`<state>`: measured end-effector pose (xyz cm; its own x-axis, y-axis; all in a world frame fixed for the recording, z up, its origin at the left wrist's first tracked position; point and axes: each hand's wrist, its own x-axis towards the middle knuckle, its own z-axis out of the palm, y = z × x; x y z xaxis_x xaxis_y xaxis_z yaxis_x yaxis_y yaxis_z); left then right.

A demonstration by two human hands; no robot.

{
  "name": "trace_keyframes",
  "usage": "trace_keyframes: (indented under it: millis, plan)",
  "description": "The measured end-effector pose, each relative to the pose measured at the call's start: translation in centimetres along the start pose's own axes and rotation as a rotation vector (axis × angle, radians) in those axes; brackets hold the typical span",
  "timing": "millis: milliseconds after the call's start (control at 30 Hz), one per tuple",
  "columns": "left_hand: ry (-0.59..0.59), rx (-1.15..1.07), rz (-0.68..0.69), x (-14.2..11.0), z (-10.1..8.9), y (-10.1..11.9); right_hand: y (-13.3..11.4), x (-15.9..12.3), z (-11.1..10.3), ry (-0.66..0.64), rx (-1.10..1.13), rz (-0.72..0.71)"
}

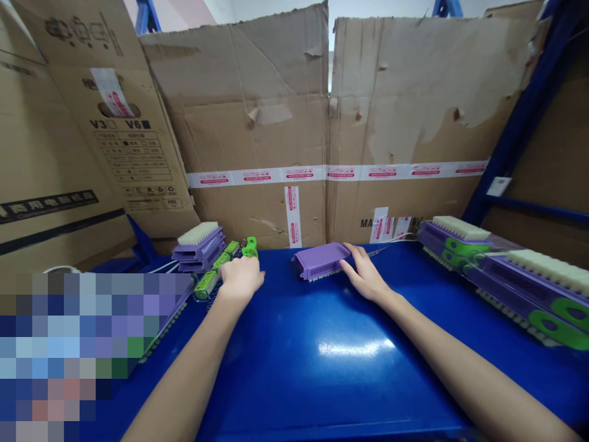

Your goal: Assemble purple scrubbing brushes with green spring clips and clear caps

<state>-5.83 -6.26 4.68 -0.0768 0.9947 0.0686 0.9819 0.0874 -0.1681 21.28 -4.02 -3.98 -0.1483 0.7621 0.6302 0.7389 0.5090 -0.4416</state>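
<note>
My right hand (365, 273) grips the right end of a purple plastic brush body (322, 258), thumb at its near side and fingers behind. The body rests on the blue surface, with pale bristles showing underneath and an opening at its left end. To the left, my left hand (242, 276) is closed, knuckles up, over the far end of a row of green pieces (207, 283). A green plastic piece with holes (250, 247) shows just beyond its knuckles, apparently in its grasp. The fingertips are hidden behind the hand.
Purple brushes with cream bristles (199, 234) are stacked at left. More brushes with green ends (515, 282) lie at right. Cardboard panels (257, 123) stand behind the blue table (299, 368), and a blue metal post (510, 116) rises at right. Blurred blocks cover the lower left.
</note>
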Motion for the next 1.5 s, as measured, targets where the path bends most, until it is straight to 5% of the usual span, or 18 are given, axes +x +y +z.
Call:
trace_keyframes:
  millis: [133,700,800,1033,1133,1333,1500]
  plan:
    - [-0.132,0.028,0.040,-0.2,0.0,-0.5,0.0,0.0,0.0,0.001,0.001,-0.003]
    - [-0.175,0.071,0.095,-1.6,-0.5,1.6,0.0,0.0,0.2,0.020,-0.024,-0.024]
    - [-0.083,0.066,0.151,-2.1,-0.9,1.9,-0.2,0.1,0.0,0.067,-0.073,-0.013]
    - [0.387,-0.143,0.194,-2.7,-0.8,4.1,-2.5,-0.1,-1.0,0.243,-0.132,-0.060]
    - [0.542,-0.241,0.386,-2.3,0.8,5.3,-3.9,-0.5,-0.5,0.218,0.008,-0.067]
    - [0.658,-0.356,0.855,-1.4,3.8,7.9,-5.6,-0.6,0.5,0.142,0.382,0.064]
    - [0.709,-0.342,0.777,-0.9,3.1,9.3,-4.1,0.0,0.3,0.295,0.443,0.262]
